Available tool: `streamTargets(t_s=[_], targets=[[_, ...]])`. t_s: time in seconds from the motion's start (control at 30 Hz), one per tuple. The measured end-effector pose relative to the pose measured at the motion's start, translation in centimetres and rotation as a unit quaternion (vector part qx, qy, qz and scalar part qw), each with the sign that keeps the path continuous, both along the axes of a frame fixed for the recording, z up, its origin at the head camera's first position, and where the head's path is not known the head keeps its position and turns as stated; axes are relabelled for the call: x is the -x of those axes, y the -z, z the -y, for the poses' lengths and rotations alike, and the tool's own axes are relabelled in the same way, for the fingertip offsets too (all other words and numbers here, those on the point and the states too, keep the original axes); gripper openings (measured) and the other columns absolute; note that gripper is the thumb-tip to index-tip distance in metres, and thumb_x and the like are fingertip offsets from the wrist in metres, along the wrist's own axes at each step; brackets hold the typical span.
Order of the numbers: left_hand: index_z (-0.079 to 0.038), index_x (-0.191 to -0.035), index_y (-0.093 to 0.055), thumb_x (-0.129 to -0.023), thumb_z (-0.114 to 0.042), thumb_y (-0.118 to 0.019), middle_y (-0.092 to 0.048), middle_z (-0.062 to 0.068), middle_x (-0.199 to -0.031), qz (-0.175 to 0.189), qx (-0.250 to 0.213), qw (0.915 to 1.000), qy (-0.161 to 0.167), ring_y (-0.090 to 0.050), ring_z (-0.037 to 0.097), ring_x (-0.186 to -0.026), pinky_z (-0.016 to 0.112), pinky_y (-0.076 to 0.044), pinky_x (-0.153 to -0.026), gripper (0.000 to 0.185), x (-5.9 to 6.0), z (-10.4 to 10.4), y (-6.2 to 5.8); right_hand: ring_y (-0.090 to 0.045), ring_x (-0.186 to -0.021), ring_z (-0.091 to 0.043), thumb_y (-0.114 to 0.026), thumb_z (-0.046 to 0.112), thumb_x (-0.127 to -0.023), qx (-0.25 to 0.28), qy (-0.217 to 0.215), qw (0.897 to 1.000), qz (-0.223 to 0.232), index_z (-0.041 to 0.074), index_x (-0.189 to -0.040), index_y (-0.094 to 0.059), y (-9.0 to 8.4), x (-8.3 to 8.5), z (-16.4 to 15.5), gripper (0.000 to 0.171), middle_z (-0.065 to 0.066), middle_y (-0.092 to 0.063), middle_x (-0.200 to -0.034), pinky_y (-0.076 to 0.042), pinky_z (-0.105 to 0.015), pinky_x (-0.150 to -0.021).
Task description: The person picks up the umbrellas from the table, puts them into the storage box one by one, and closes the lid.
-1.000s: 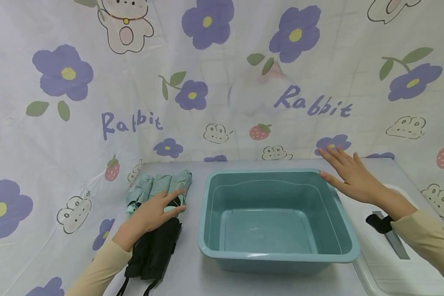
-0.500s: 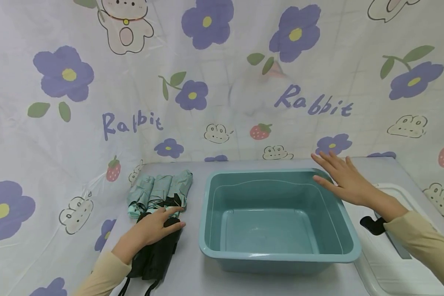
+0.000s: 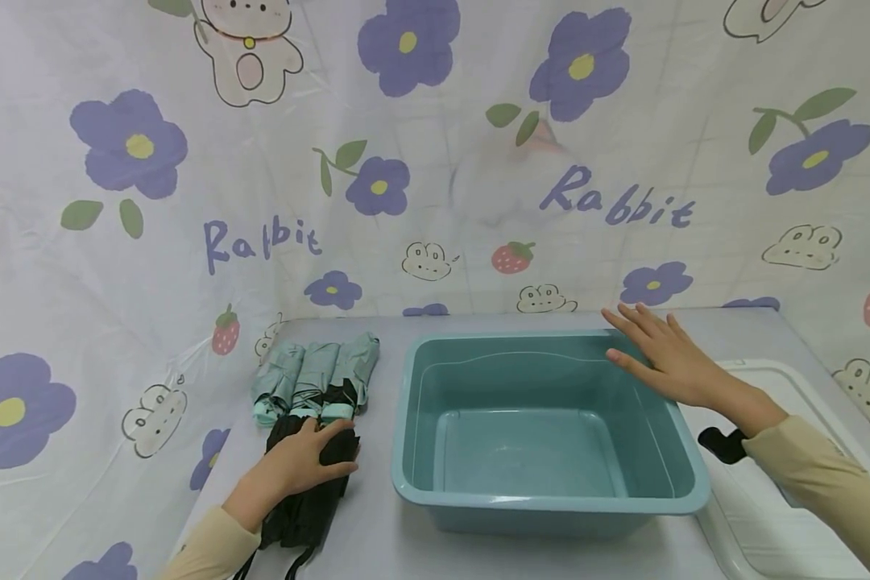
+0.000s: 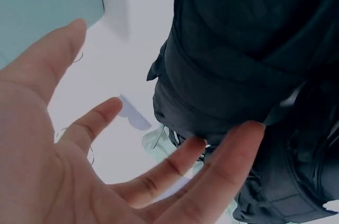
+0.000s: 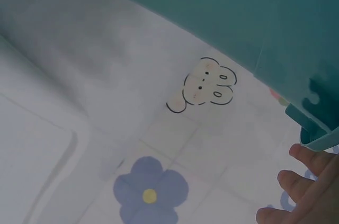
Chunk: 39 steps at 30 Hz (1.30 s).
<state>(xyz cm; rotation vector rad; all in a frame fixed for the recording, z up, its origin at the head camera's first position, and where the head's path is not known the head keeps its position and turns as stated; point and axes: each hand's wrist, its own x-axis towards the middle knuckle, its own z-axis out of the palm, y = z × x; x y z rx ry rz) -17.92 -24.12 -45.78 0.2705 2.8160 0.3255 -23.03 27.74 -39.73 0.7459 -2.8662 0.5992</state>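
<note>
My left hand is over two folded black umbrellas at the left, its fingers spread and partly covering them. In the left wrist view, the fingertips overlap the black cloth, and the thumb stands apart from it. Several folded pale green umbrellas lie side by side just beyond the black ones. My right hand is at the far right corner of a teal plastic tub, fingers extended over its rim. The right wrist view shows fingers close below the rim corner.
A white lid lies right of the tub, partly under my right forearm. A small black object shows beside my right sleeve. Behind the table hangs a white curtain printed with flowers and rabbits. Black cord loops trail from the umbrellas.
My left hand has drawn back toward me, from the green umbrellas to over the black ones. The right hand has shifted slightly left along the tub's corner.
</note>
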Motion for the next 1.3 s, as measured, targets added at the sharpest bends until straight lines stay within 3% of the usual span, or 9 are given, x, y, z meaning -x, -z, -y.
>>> streamTargets(t_s=[0.17,0.23,0.53,0.7,0.87,1.07,1.3], targets=[[-0.032,-0.137,-0.042,-0.075,-0.058,-0.067,-0.037,0.029,-0.127,-0.001,0.0,1.0,-0.009,-0.053,0.026,-0.059,0.047,-0.048,-0.062,0.072,-0.7,-0.3,0.0,-0.008,-0.139,-0.043,-0.046,0.039,-0.096,0.001,0.006,1.0,0.008,0.019,-0.149,-0.018,0.1,-0.1,0.1,0.064,-0.021,-0.019,-0.151,0.003,-0.066,-0.105],[-0.031,-0.137,-0.042,-0.075,-0.056,-0.069,-0.037,0.03,-0.125,-0.004,-0.001,0.9999,-0.01,-0.052,0.025,-0.056,0.046,-0.048,-0.06,0.072,-1.0,-0.3,0.1,-0.007,-0.139,-0.043,-0.046,0.04,-0.096,0.001,0.01,1.0,0.015,0.019,-0.149,-0.018,0.2,-0.1,0.0,0.064,-0.021,-0.018,-0.151,0.003,-0.066,-0.104],[-0.028,-0.136,-0.043,-0.07,-0.048,-0.076,-0.044,0.027,-0.107,-0.031,0.01,0.9993,-0.019,-0.05,0.025,-0.056,0.044,-0.047,-0.056,0.077,-1.4,-0.3,1.6,-0.005,-0.14,-0.042,-0.044,0.041,-0.097,0.011,0.02,0.999,0.045,0.019,-0.15,-0.016,0.4,-0.4,-0.2,0.064,-0.024,-0.018,-0.151,0.005,-0.066,-0.104],[-0.024,-0.136,-0.043,-0.068,-0.047,-0.078,-0.047,0.032,-0.106,-0.052,0.05,0.9973,-0.008,-0.052,0.028,-0.057,0.044,-0.048,-0.056,0.08,-1.2,-0.7,2.6,-0.005,-0.14,-0.042,-0.043,0.041,-0.097,0.015,0.024,0.998,0.056,0.021,-0.15,-0.014,0.4,-0.5,-0.2,0.064,-0.024,-0.017,-0.151,0.006,-0.065,-0.104],[-0.023,-0.133,-0.045,-0.067,-0.042,-0.08,-0.05,0.029,-0.094,-0.086,0.086,0.9926,0.0,-0.048,0.026,-0.05,0.04,-0.046,-0.048,0.077,-1.1,-1.2,3.3,-0.005,-0.139,-0.043,-0.042,0.042,-0.097,0.016,0.029,0.998,0.062,0.023,-0.15,-0.014,0.5,-0.5,-0.1,0.063,-0.024,-0.017,-0.151,0.006,-0.065,-0.105],[-0.023,-0.13,-0.046,-0.068,-0.032,-0.078,-0.048,0.027,-0.093,-0.12,0.085,0.9891,-0.011,-0.042,0.021,-0.043,0.035,-0.039,-0.041,0.071,-1.1,-1.5,4.1,-0.008,-0.139,-0.044,-0.042,0.042,-0.097,0.019,0.031,0.997,0.065,0.023,-0.15,-0.015,0.4,-0.5,0.1,0.062,-0.024,-0.018,-0.15,0.005,-0.066,-0.104],[-0.028,-0.132,-0.044,-0.068,-0.032,-0.076,-0.047,0.027,-0.098,-0.097,0.055,0.9932,-0.034,-0.043,0.022,-0.043,0.034,-0.036,-0.04,0.072,-1.0,-1.1,4.2,-0.011,-0.138,-0.045,-0.042,0.042,-0.097,0.017,0.031,0.997,0.064,0.021,-0.149,-0.018,0.5,-0.2,0.3,0.061,-0.025,-0.02,-0.15,0.003,-0.067,-0.104]])
